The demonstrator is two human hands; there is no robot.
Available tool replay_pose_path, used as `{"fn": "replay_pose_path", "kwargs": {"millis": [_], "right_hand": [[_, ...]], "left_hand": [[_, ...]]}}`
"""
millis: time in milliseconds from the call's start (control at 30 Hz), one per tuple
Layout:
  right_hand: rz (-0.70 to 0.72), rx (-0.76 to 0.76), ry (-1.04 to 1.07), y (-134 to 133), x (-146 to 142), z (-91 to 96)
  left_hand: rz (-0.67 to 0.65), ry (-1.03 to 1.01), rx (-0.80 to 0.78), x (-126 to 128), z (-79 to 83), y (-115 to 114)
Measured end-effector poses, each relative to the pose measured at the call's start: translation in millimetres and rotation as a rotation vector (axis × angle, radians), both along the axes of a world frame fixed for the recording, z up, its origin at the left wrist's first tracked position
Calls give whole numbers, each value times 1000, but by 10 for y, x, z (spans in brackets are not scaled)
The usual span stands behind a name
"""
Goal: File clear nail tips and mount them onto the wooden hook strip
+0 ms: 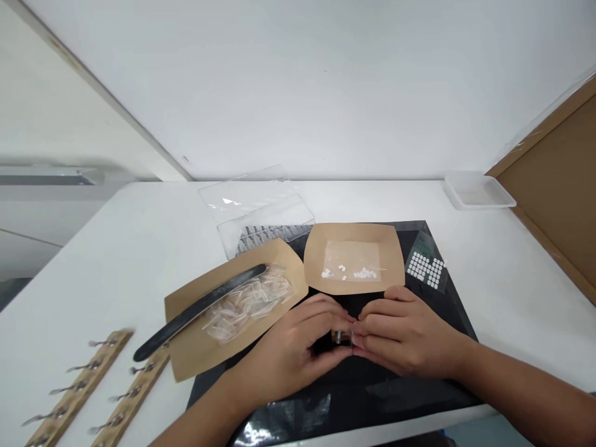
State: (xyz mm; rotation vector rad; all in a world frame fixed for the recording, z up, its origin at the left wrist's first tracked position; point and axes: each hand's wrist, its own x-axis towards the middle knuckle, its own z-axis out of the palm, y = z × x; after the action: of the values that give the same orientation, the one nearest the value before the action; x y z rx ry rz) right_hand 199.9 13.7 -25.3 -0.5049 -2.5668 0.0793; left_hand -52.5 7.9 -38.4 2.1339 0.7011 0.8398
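My left hand [307, 344] and my right hand [405, 332] meet over the black mat [367, 400], fingertips pinched together and almost touching. Between them shows a small bit of wood with metal pieces [341, 337], mostly covered by my fingers. Whatever the fingertips pinch is too small and hidden to name. Just beyond my right hand lies a brown paper tray [395, 251] holding a clear film with small white dots [365, 273]. Left of my hands, a second brown paper tray [186, 363] carries a pile of clear plastic pieces [254, 304], with a black nail file [200, 310] across it.
Two wooden strips with metal clips [79, 385] [133, 394] lie at the left. Behind the trays is a clear plastic box [265, 226]. A sheet of white dots [426, 268] rests on the mat's right side. A translucent container [479, 189] stands by the cardboard [559, 167].
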Motion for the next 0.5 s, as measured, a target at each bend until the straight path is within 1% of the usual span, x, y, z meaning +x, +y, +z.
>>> {"fn": "replay_pose_path", "kwargs": {"millis": [200, 500], "right_hand": [[-10, 21, -45, -12, -15, 20], [-38, 1, -69, -53, -76, 99]], "left_hand": [[-7, -49, 36, 3, -9, 14], [3, -26, -66, 17, 31, 37]]}}
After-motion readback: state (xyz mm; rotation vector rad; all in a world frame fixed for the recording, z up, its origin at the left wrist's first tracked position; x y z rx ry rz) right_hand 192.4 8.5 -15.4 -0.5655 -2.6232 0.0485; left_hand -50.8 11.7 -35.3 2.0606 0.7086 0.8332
